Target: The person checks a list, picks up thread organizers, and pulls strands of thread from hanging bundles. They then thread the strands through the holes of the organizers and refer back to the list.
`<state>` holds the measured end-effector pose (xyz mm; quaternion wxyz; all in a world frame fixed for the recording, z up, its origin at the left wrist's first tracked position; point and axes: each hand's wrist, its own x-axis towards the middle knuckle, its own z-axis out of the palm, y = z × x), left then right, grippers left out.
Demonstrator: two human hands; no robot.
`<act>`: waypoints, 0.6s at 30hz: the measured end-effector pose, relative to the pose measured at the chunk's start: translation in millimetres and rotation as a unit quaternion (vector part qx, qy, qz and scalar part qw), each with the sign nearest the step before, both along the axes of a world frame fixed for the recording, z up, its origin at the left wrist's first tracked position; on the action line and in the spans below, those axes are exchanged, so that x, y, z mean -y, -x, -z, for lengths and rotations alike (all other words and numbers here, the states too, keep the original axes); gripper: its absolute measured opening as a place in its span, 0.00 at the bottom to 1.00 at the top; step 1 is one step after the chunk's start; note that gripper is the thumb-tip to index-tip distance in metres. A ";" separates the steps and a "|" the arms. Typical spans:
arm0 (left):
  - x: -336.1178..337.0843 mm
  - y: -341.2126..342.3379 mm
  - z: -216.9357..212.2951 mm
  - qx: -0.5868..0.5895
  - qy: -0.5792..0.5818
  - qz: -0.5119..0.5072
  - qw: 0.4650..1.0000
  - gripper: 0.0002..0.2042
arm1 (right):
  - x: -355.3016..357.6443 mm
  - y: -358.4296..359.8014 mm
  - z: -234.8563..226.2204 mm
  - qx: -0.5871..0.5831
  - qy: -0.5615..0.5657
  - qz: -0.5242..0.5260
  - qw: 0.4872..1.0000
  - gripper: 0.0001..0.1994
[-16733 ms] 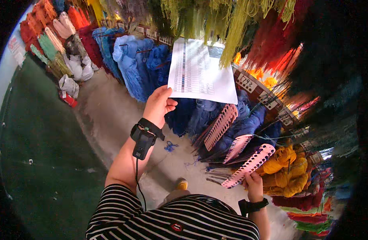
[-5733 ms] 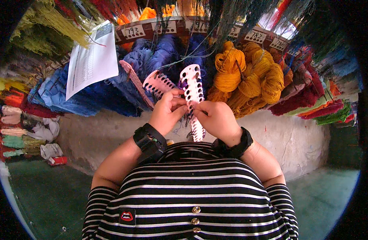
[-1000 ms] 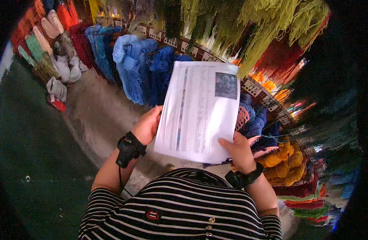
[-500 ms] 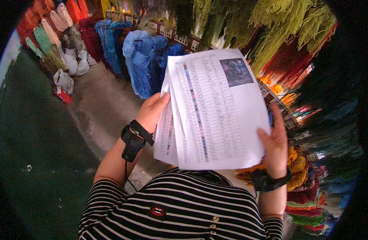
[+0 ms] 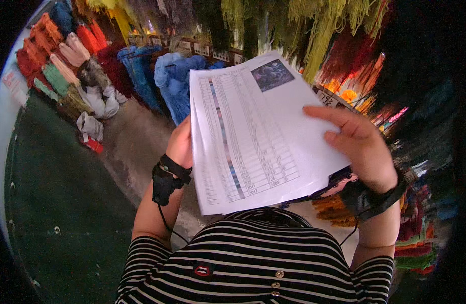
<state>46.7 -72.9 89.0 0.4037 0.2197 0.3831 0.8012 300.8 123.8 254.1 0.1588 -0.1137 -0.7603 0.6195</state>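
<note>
White paper sheets (image 5: pixel 263 137) hide the fingers of the left hand (image 5: pixel 181 147), whose grip cannot be told, while the right hand (image 5: pixel 362 142), grip spread, is over them.

- A striped top (image 5: pixel 253 243), black with thin white lines, and its short sleeves (image 5: pixel 144 258) in same pattern.
- On the chest, a small dark patch (image 5: pixel 202 269) with red lips, and three shiny round buttons (image 5: pixel 279 274).
- Behind the left grip (image 5: pixel 181 144), a black wrist strap (image 5: pixel 174 168) with black box (image 5: pixel 163 190) and thin dark cable (image 5: pixel 169 223).
- Behind the right grip (image 5: pixel 362 144), a black band (image 5: pixel 379 202), also with cable.
</note>
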 end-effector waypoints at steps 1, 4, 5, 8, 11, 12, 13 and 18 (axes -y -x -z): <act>-1.0 0.8 0.0 0.025 -0.018 -0.003 1.000 0.26 | 2.6 0.0 7.1 0.060 -0.021 -0.023 0.998 0.21; -1.4 -8.3 -10.7 0.046 -0.030 -0.015 0.998 0.28 | 3.5 -5.1 26.2 0.130 -0.051 -0.069 0.988 0.21; -1.7 -6.0 -8.3 0.014 -0.010 -0.015 1.000 0.28 | 3.1 -8.6 28.2 0.141 -0.056 -0.086 0.985 0.22; 0.1 2.5 4.9 0.001 -0.005 -0.031 1.000 0.25 | 8.2 -17.3 16.3 0.136 -0.047 -0.138 0.980 0.25; 0.2 8.5 13.3 -0.013 -0.004 -0.018 1.000 0.23 | 1.6 -26.9 5.6 0.145 -0.149 -0.214 0.954 0.30; -1.9 6.7 11.6 -0.009 -0.004 -0.025 1.000 0.22 | 0.4 -29.9 5.3 0.152 -0.188 -0.246 0.939 0.31; -5.7 5.1 12.4 -0.006 -0.004 -0.031 0.999 0.21 | -0.5 -33.0 6.3 0.153 -0.194 -0.257 0.934 0.32; -6.3 44.0 43.2 -0.039 0.003 -0.001 0.999 0.19 | -9.4 -16.1 30.1 0.210 -0.117 -0.202 0.949 0.31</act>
